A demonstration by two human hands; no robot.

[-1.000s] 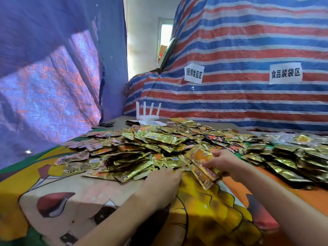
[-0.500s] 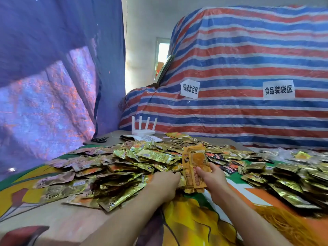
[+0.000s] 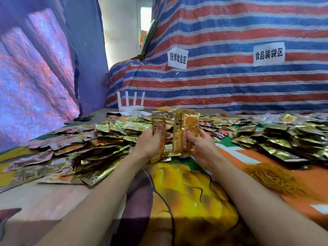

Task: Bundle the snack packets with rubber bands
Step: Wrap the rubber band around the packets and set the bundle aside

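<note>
A wide heap of gold and orange snack packets [image 3: 85, 139] covers the table's middle and left. My right hand [image 3: 200, 141] grips a small stack of orange packets [image 3: 186, 128] held upright above the heap's near edge. Just left of it, my left hand [image 3: 150, 141] holds a single gold packet [image 3: 158, 122] upright, thumb on its face. A tangle of yellow rubber bands [image 3: 271, 176] lies on the cloth at the right, apart from both hands.
Dark gold bundles [image 3: 291, 139] are piled at the right. A white router [image 3: 131, 107] and black scissors [image 3: 82, 118] sit at the table's far edge. A striped tarp [image 3: 230, 77] with two paper labels rises behind. The table wears a colourful cartoon cloth [image 3: 186, 192].
My right hand has lifted its stack of packets from the heap to upright. My left hand has come off the heap with one packet raised beside the stack.
</note>
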